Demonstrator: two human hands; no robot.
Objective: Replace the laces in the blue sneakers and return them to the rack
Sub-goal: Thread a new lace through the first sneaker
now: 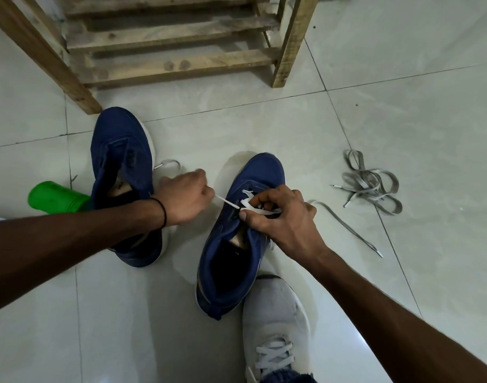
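Note:
Two blue sneakers stand on the tiled floor, toes pointing away from me. The left sneaker [121, 150] has no lace in its eyelets. On the right sneaker [237, 255] a white lace [260, 211] runs through the front eyelets. My left hand [185, 196] pinches the stiff tip of that lace just left of the shoe's eyelet row. My right hand [281, 217] grips the shoe's upper and the lace at the eyelets. One end of the lace [350, 230] trails off to the right across the floor.
A wooden slatted rack [170, 42] stands at the back. A loose pile of grey laces [370, 186] lies on the floor to the right. A green plastic object [54, 200] sits behind the left sneaker. My own white shoe [275, 327] is at the bottom.

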